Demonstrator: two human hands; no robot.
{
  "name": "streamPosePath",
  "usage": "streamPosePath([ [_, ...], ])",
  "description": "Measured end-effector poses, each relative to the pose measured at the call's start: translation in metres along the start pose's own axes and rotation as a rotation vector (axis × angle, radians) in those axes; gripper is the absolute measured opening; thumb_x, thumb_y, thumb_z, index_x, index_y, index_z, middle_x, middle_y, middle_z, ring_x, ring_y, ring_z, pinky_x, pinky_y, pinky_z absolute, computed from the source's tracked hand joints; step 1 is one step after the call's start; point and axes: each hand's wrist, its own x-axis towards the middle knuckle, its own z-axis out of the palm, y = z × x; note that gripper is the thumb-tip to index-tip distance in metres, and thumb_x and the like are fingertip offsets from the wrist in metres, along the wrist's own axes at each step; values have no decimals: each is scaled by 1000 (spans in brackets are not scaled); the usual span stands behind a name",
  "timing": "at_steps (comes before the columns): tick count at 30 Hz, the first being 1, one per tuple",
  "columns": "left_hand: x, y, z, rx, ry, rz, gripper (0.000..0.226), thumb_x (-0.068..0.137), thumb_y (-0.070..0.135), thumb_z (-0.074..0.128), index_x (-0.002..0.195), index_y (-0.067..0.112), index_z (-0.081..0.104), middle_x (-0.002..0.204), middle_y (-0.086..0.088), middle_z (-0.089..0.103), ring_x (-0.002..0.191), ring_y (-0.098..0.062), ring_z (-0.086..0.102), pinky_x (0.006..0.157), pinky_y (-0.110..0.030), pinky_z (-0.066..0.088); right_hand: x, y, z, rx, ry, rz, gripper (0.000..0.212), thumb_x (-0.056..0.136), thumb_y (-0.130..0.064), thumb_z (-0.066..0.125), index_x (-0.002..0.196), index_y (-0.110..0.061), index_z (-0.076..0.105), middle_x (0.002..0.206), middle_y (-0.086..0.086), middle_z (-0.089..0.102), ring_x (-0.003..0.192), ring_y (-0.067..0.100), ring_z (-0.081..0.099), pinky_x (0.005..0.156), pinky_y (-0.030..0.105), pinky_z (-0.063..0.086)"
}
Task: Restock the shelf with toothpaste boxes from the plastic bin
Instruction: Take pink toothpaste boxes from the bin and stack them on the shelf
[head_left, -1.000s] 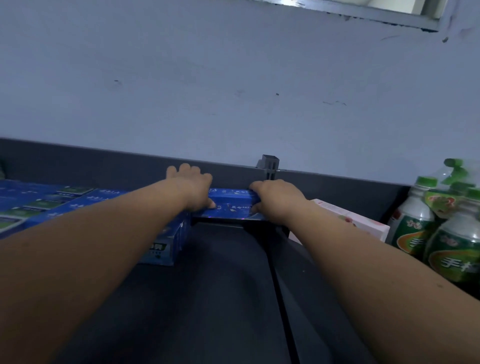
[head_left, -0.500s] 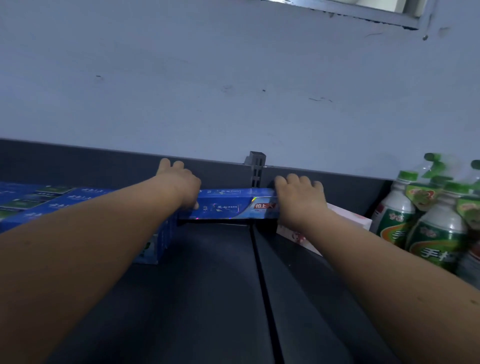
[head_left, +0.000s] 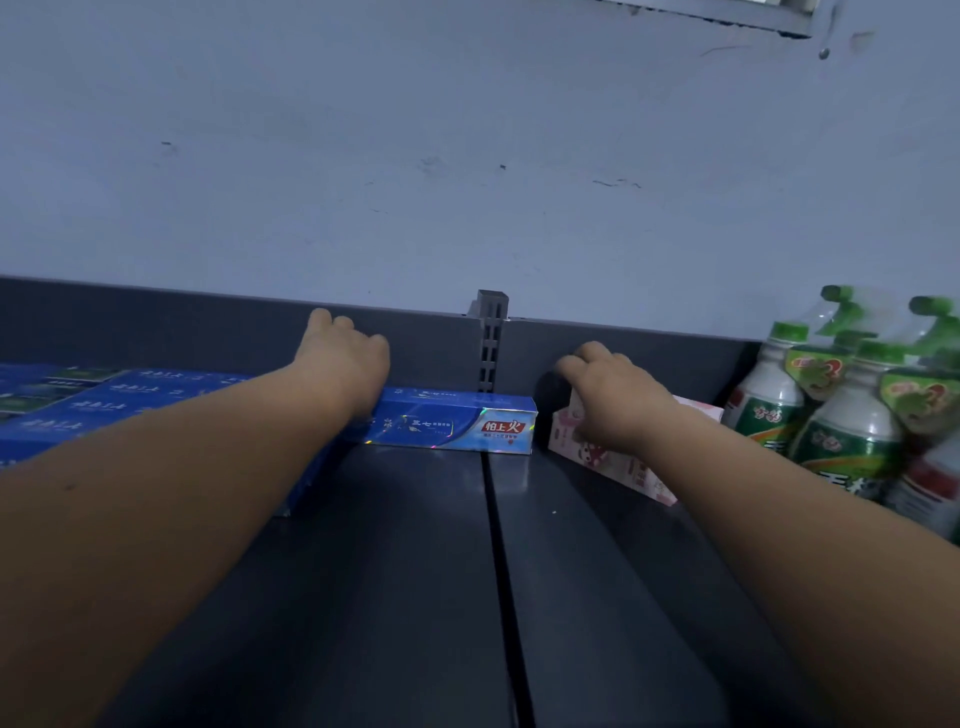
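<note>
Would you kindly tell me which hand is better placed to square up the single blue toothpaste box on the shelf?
Left. The left hand rests on the blue toothpaste box at its left end; the right hand grips the pink box, apart from it.

We've got a long blue cardboard toothpaste box (head_left: 457, 423) lying flat mid-frame, back of the dark grey metal shelf (head_left: 405, 571).

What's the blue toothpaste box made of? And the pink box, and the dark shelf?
Blue toothpaste box: looks like glossy printed cardboard, with sharp folded edges and a shiny rainbow strip. Pink box: likely printed cardboard too, duller. Dark shelf: probably painted metal, smooth and matt, with a slotted upright.
</note>
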Motion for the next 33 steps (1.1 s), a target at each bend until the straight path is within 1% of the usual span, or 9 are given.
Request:
streamPosePath([
  [4,-3,7,-14,-29,12,24,46,81,45,63,119,22,49,121,0,59,113,-23,47,89,-37,32,-8,14,-14,-19,-49,143,85,73,-31,77,142,-23,28,134,6,46,117,31,51,91,43,47],
  [8,-12,29,-36,-91,54,109,47,83,50,62,119,23,50,122,-1,57,115,-24,47,91,-38,32,-17,26,-18,-6,-235,278,80,66,-45,81,129,-23,37,107,0,64,95,25,62,82,39,52],
  [10,-17,40,-46,-135,74,148,47,83,53,61,118,23,51,121,-2,57,114,-25,46,91,-38,32,-22,28,-17,-14,-244,286,78,64,-50,81,126,-25,40,106,-2,65,93,22,63,78,36,53],
  [13,-23,54,-56,-197,86,182,41,86,51,59,114,22,52,118,-3,58,112,-26,47,90,-39,33,-27,30,-19,0,-197,253,63,65,-47,82,113,-26,47,100,-3,65,87,20,63,68,31,52],
  [16,-28,63,-64,-262,70,193,38,88,49,59,112,21,52,117,-4,58,112,-27,46,88,-39,32,-27,29,-22,52,-201,245,52,66,-44,83,101,-25,49,93,-3,64,84,19,63,70,33,54],
  [21,-37,68,-71,-372,21,194,49,87,54,59,122,21,51,121,-4,57,115,-27,46,90,-39,33,-19,35,-27,204,-221,212,51,70,-35,83,112,-22,58,101,0,67,86,21,65,75,32,55],
  [24,-40,67,-71,-401,5,179,50,87,54,59,125,22,50,123,-3,56,116,-27,46,92,-39,33,-19,42,-29,246,-196,227,45,75,-36,79,112,-19,60,100,1,68,85,20,65,77,34,55],
  [29,-43,65,-72,-425,-27,163,47,88,53,58,122,21,50,121,-3,57,114,-27,46,89,-38,32,-30,47,-31,199,-377,264,49,72,-34,82,112,-18,58,101,2,67,84,20,64,72,34,55],
  [33,-47,62,-76,-448,-50,145,47,88,53,58,122,21,51,120,-1,57,114,-27,46,84,-36,29,-35,47,-32,276,-385,297,51,72,-23,83,114,-16,55,99,6,64,81,24,66,63,34,60],
])
